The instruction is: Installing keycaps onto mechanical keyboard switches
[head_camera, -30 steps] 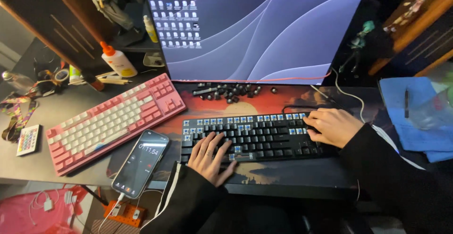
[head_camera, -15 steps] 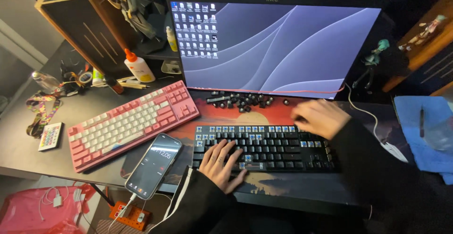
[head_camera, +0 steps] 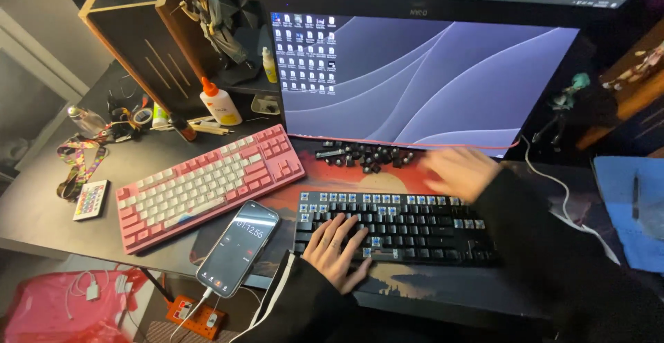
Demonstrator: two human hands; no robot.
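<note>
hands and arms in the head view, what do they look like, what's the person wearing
Both hands are bare: no gloves, and no rings or watch that I can make out. The left hand comes out of a long black sleeve with a thin white stripe along its edge. The right hand is motion-blurred; its sleeve is black too, loose and plain, reaching the wrist.

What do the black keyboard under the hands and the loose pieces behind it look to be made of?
The black keyboard looks like matte hard plastic: dull black caps, and bare switch tops showing pale blue where caps are off. The loose keycaps piled behind it seem the same matte black plastic, small and blocky. The left hand rests on the keys; the right hand is blurred above them.
</note>
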